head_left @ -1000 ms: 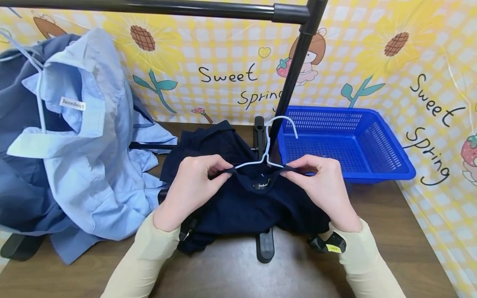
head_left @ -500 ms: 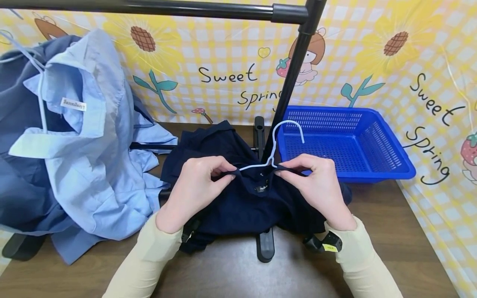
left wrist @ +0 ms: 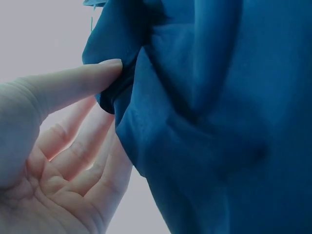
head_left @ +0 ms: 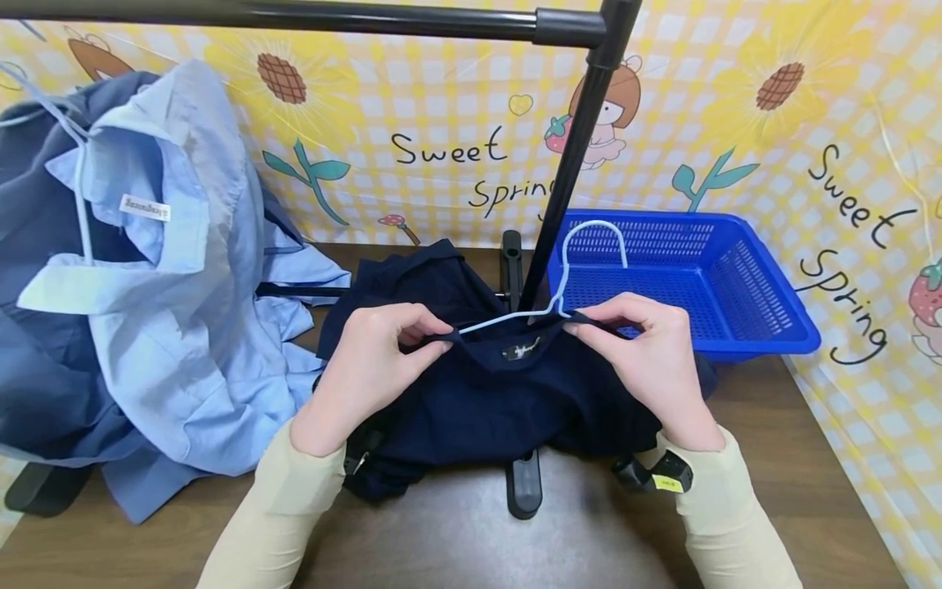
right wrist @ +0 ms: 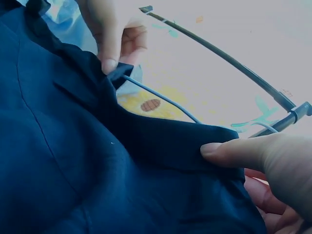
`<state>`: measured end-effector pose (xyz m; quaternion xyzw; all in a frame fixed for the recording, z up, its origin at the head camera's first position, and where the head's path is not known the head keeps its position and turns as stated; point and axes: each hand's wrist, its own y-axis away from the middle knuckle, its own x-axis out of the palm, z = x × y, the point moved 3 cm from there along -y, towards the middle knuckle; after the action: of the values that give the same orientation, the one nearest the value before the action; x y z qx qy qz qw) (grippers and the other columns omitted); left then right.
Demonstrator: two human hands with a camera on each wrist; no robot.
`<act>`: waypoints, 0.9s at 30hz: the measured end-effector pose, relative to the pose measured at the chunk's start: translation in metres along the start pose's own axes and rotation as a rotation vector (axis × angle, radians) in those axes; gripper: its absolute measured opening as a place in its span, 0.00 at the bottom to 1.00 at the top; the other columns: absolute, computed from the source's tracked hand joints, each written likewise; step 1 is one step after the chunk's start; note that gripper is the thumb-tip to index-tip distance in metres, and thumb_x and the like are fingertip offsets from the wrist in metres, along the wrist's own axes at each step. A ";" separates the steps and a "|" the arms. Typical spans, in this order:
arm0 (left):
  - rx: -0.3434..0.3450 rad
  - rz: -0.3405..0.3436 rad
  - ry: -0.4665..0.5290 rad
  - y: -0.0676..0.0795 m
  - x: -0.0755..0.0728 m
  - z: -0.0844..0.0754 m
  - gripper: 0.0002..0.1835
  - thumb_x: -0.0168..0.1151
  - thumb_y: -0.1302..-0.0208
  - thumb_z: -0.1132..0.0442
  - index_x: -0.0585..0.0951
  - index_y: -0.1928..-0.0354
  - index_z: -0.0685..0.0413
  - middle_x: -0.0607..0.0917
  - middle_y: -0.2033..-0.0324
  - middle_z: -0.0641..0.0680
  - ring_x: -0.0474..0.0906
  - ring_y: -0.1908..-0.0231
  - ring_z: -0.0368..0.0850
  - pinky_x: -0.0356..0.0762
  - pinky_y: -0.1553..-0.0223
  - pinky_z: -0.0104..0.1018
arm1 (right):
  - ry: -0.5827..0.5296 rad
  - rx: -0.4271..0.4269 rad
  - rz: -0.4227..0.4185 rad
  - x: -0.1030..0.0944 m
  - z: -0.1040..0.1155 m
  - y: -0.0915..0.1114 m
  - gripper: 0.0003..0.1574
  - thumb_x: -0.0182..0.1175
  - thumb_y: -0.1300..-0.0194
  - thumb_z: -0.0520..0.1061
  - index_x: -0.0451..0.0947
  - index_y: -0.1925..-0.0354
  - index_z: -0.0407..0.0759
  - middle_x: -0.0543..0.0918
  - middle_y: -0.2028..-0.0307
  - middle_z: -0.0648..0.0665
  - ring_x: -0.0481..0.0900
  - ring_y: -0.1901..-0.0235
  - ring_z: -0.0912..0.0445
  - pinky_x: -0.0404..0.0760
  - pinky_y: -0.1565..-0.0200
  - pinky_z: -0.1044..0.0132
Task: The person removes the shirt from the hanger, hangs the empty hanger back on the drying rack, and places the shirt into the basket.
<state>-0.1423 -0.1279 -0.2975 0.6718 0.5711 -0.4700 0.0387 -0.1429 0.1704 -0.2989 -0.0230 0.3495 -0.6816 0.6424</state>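
A dark navy shirt (head_left: 471, 409) hangs spread between both hands in the head view, a small label showing inside its neckline. My left hand (head_left: 379, 368) pinches the left side of the neckline between thumb and fingers. On the other side, my right hand (head_left: 648, 356) pinches the right edge of the collar opening, as the right wrist view also shows with the thumb on the cloth. A light blue hanger (head_left: 508, 316) runs through the neckline, its hook standing up near the right hand. The hanger's arm ends are hidden inside the shirt.
A black garment rack (head_left: 570, 164) stands behind the shirt, its top bar crossing overhead. Light blue and grey-blue shirts (head_left: 199, 327) hang at the left on a hanger. At the right is a blue plastic basket (head_left: 684, 303) against the patterned backdrop. The brown tabletop (head_left: 589, 540) lies below.
The hanger's hook has shifted to the right, toward and over the basket. My hands first drew slightly together, then spread apart, stretching the neckline while keeping their pinch on it.
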 end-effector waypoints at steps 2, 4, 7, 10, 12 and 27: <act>-0.006 0.002 0.006 0.001 -0.002 0.003 0.09 0.78 0.45 0.70 0.90 0.63 0.50 0.89 0.65 0.44 0.82 0.69 0.37 0.83 0.65 0.35 | -0.006 0.009 -0.004 -0.002 -0.001 0.000 0.12 0.80 0.47 0.38 0.91 0.62 0.47 0.89 0.66 0.54 0.84 0.63 0.59 0.78 0.61 0.68; -0.016 0.007 0.012 0.001 -0.003 0.005 0.09 0.78 0.45 0.69 0.90 0.64 0.50 0.88 0.66 0.44 0.81 0.69 0.36 0.83 0.65 0.35 | -0.003 0.015 -0.008 -0.005 -0.002 -0.001 0.11 0.80 0.47 0.38 0.91 0.62 0.47 0.89 0.66 0.54 0.84 0.63 0.59 0.78 0.61 0.68; -0.043 0.021 0.026 0.003 -0.004 0.009 0.08 0.79 0.45 0.68 0.89 0.66 0.49 0.88 0.67 0.43 0.82 0.70 0.35 0.83 0.65 0.35 | 0.011 0.025 -0.018 -0.009 -0.005 -0.001 0.11 0.80 0.47 0.38 0.91 0.63 0.46 0.89 0.66 0.53 0.83 0.64 0.59 0.78 0.60 0.69; -0.073 0.046 0.043 0.005 -0.005 0.012 0.08 0.79 0.45 0.67 0.87 0.68 0.48 0.87 0.69 0.42 0.82 0.70 0.34 0.83 0.65 0.35 | 0.027 0.043 -0.024 -0.012 -0.006 -0.001 0.11 0.80 0.47 0.39 0.91 0.63 0.46 0.89 0.67 0.52 0.83 0.65 0.59 0.78 0.60 0.70; -0.088 0.067 0.049 0.006 -0.006 0.013 0.08 0.79 0.44 0.67 0.86 0.67 0.48 0.86 0.69 0.42 0.82 0.70 0.34 0.83 0.65 0.35 | 0.029 0.057 -0.019 -0.013 -0.007 0.000 0.11 0.80 0.46 0.40 0.91 0.63 0.46 0.89 0.66 0.52 0.83 0.64 0.59 0.78 0.60 0.70; 0.137 0.229 0.099 -0.002 -0.002 0.002 0.20 0.70 0.36 0.68 0.82 0.42 0.48 0.82 0.44 0.44 0.75 0.41 0.39 0.75 0.43 0.43 | -0.002 0.095 0.046 -0.012 -0.008 0.000 0.10 0.78 0.44 0.40 0.90 0.62 0.45 0.89 0.66 0.50 0.82 0.65 0.56 0.80 0.60 0.68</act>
<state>-0.1453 -0.1300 -0.2959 0.7561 0.4583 -0.4668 0.0181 -0.1445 0.1851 -0.3004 0.0150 0.3166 -0.6827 0.6584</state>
